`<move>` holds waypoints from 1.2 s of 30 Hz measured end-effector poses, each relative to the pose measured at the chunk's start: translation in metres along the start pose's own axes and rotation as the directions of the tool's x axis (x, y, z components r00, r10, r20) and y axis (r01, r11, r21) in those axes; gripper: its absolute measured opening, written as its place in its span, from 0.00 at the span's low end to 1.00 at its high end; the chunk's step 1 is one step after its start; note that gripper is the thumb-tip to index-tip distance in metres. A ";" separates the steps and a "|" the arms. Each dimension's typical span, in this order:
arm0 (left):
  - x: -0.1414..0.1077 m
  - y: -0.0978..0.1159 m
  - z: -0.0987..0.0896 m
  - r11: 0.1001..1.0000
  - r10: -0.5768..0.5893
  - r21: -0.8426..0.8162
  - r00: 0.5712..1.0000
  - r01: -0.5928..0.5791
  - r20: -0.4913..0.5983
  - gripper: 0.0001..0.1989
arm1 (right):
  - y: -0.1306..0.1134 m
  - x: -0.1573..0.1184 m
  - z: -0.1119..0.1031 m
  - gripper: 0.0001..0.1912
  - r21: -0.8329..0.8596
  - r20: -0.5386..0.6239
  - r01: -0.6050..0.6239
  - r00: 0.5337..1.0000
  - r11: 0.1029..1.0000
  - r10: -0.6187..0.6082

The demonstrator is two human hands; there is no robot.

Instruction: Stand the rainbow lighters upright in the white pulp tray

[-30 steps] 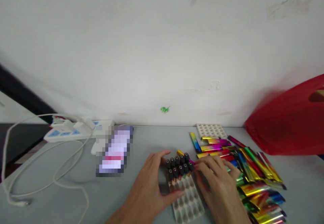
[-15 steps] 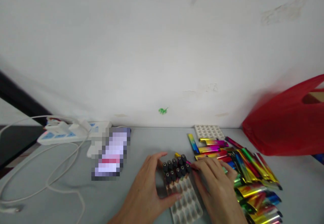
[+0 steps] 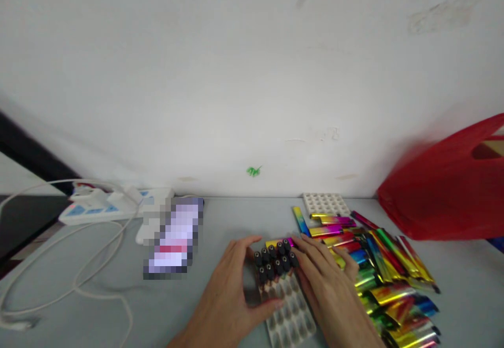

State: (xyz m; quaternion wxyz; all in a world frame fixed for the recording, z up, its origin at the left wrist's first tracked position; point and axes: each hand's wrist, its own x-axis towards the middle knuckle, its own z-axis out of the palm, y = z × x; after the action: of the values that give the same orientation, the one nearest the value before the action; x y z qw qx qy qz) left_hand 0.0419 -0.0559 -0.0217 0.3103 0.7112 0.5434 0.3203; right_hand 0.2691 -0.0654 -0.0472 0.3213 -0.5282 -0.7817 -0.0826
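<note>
A pale tray (image 3: 291, 311) with rows of rounded hollows lies in front of me. Two rows of black-topped pieces (image 3: 279, 265), each with a small ring on top, stand upright at its far end. My left hand (image 3: 232, 290) curves around the tray's left side, thumb resting on the hollows and fingers by the far left corner. Along the right side is my right hand (image 3: 325, 280), its fingertips at the end of a shiny yellow-and-magenta foil tube (image 3: 271, 244) behind the black tops. Its fingers partly hide the grip.
Many shiny multicoloured foil tubes (image 3: 394, 295) are heaped on the right. Behind them lies another white tray (image 3: 326, 203), with a red bag (image 3: 441, 196) farther right. A phone (image 3: 173, 238), a power strip (image 3: 98, 206) and a white cable (image 3: 79, 285) occupy the left.
The yellow-and-magenta foil tube has turned more level behind the black tops, showing more of its length. My right hand has shifted slightly left and away from me. My left hand stays put.
</note>
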 end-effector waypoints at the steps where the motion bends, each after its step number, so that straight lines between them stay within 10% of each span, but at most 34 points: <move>1: 0.000 0.000 0.000 1.000 -0.003 -0.001 1.000 0.003 0.003 0.45 | 0.000 -0.001 0.001 0.19 0.004 0.001 0.000 1.000 1.000 0.000; 36: 0.000 0.003 -0.004 0.997 -0.056 0.048 0.997 0.054 0.050 0.40 | 0.001 0.003 0.003 0.15 0.164 -0.048 -0.022 0.998 0.986 0.030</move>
State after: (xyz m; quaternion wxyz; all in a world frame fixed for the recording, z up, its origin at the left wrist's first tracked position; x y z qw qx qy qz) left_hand 0.0409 -0.0560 -0.0167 0.3162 0.7110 0.5620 0.2804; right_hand 0.2681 -0.0619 -0.0479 0.3841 -0.5079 -0.7705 -0.0276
